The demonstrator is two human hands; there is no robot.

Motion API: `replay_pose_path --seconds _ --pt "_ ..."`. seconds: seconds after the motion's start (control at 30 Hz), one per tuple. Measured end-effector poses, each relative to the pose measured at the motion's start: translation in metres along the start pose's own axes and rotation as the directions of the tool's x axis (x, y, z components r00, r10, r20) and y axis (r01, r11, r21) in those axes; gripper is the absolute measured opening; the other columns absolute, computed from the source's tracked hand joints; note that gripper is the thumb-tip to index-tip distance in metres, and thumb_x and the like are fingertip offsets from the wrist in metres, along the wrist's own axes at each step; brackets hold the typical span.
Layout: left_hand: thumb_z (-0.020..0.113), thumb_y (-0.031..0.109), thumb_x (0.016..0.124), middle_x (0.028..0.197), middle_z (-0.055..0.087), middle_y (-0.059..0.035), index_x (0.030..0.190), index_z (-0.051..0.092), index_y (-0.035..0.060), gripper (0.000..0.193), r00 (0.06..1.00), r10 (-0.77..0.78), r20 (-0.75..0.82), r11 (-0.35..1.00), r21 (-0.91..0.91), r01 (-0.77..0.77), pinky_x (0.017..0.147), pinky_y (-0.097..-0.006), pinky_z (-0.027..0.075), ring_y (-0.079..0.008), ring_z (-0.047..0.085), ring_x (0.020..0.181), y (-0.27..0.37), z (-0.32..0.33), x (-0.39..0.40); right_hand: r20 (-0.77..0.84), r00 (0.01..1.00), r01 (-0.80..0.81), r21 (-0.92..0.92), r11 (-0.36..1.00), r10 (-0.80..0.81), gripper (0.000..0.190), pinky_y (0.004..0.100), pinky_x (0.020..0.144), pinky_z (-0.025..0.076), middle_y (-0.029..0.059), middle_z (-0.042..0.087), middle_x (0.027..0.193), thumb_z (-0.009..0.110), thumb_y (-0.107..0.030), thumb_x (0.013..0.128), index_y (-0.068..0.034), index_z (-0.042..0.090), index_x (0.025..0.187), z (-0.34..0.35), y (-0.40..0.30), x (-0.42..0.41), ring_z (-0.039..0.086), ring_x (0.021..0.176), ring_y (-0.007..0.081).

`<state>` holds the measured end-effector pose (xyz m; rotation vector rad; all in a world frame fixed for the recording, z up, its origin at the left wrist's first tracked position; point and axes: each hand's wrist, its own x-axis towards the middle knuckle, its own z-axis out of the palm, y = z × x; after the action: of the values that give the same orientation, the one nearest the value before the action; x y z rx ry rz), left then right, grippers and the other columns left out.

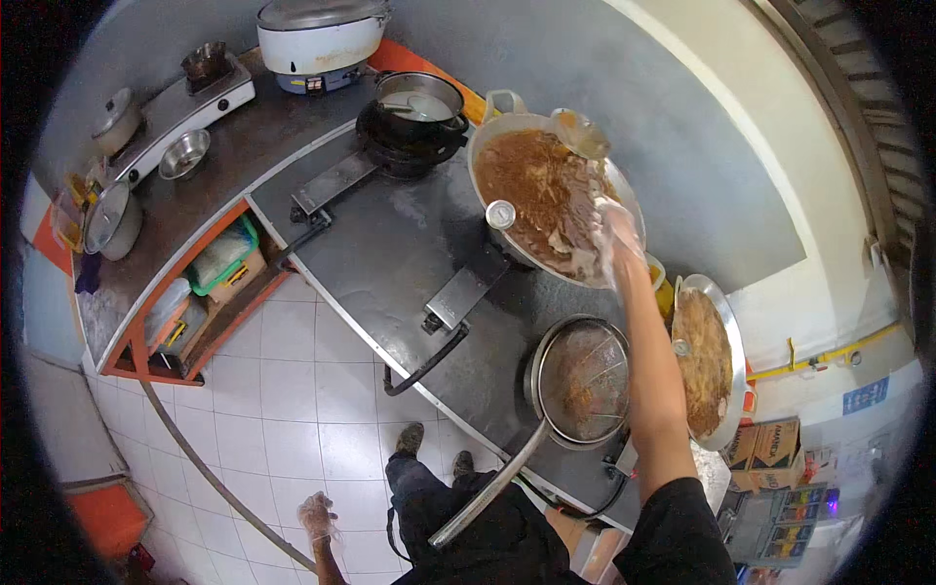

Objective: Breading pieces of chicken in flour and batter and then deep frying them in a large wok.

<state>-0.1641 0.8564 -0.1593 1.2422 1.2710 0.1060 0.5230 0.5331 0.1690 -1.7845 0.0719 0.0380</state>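
My right hand [616, 227], in a clear plastic glove, reaches over a wide metal wok [635, 196] of bubbling brown oil [530, 172]. Pale pieces lie in the oil near its fingers, but blur hides whether the hand holds anything. A dial thermometer [501, 214] sits at the wok's near rim. Across the far rim rests a rounded, shiny utensil [583, 134], too blurred to name. Low beside my body, over the floor, hangs my left hand [318, 514], also gloved, with loosely curled fingers and nothing visible in them.
A long-handled strainer [583, 380] lies over a pot, its handle [490, 486] jutting past the counter edge. Beyond my right forearm stands a second wok [733, 365] of oil. A pot [420, 95] sits on a burner, beside a rice cooker [322, 44]. A hose [212, 475] crosses the floor.
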Motion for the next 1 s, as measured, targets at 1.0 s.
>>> replay_pose_path --seconds 1.0 --pt "0.054 0.025 0.088 0.068 0.061 -0.0075 0.079 0.062 0.0007 0.027 1.0 0.006 -0.007 1.0 -0.029 -0.006 0.036 -0.0257 0.046 -0.0139 0.057 0.053 -0.007 0.025 -0.019 0.272 0.93 -0.073 -0.521 0.85 0.247 0.013 0.0234 0.034 0.031 -0.0007 0.049 0.057 0.054 -0.017 0.087 -0.007 0.057 0.078 0.009 -0.017 -0.069 0.042 0.041 0.0078"
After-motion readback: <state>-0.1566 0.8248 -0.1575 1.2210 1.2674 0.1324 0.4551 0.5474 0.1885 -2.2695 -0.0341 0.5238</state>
